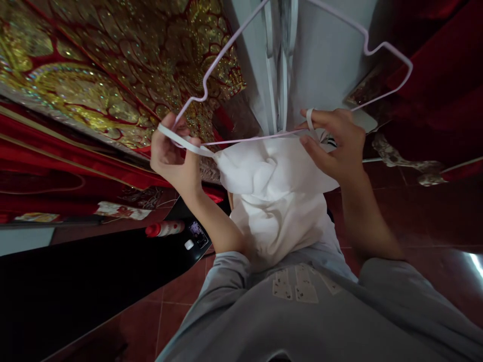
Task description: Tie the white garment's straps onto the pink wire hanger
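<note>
White garment (pixel 275 166): directly in front of you, between your two hands, its upper edge along the hanger's lower bar and its folds falling toward your lap.
Left hand (pixel 175 161): gripping the lower corner of the hanger (pixel 245 140), fingers curled around it, with the left strap (pixel 188 145) stretched across finger and thumb, probably to hold that loop wide beside the corner.
Right hand (pixel 341 141): thumb and forefinger parted, the right strap (pixel 309 119) hooked over the forefinger; whether the other fingers close on the hanger is hidden.
Hanger position: tipped away from you, its top beyond the upper edge of view; this likely leaves both lower corners within reach.
Hanger form: thin, smooth, pale pink rod, with a dipped notch in each shoulder.
Garment cloth: soft and matte, rumpled in rounded folds; the straps are narrow, flat white bands.
Gold fabric (pixel 113 75): at upper left, glittering with sequins in scalloped curves over red.
Black surface (pixel 94 276): at lower left, smooth and dark; near its edge, a red-and-white bottle (pixel 166 229) lies on its side beside a phone (pixel 197 233) and a small, rounded white case (pixel 189 245).
Floor (pixel 181 281): dark red square tiles with pale joints.
</note>
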The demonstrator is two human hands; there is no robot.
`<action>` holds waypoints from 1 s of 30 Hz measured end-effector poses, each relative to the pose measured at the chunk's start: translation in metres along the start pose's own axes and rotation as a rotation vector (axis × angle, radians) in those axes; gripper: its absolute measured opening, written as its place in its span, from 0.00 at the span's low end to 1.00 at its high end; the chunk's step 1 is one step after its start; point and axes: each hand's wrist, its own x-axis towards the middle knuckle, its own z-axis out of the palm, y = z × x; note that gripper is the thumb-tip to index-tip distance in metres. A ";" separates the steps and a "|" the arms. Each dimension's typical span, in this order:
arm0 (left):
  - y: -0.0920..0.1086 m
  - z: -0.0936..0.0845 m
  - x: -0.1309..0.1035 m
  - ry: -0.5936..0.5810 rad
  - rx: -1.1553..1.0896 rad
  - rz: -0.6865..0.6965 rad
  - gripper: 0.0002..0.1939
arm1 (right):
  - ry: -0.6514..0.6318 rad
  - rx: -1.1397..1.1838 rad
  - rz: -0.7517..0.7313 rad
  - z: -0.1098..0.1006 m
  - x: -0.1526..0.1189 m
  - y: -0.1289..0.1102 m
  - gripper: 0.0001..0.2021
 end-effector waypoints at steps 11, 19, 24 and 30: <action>0.047 0.023 0.036 -0.171 0.101 -0.279 0.13 | 0.030 0.044 -0.078 0.005 -0.001 0.003 0.13; 0.041 0.025 0.038 0.064 -0.060 -0.509 0.11 | -0.021 -0.019 -0.018 0.004 -0.004 0.008 0.16; 0.025 0.042 0.011 0.278 -0.240 -0.274 0.12 | -0.085 -0.065 0.079 0.004 -0.003 -0.002 0.18; 0.003 0.074 -0.039 0.207 -0.401 -0.461 0.20 | -0.005 0.011 -0.032 0.006 -0.004 -0.009 0.19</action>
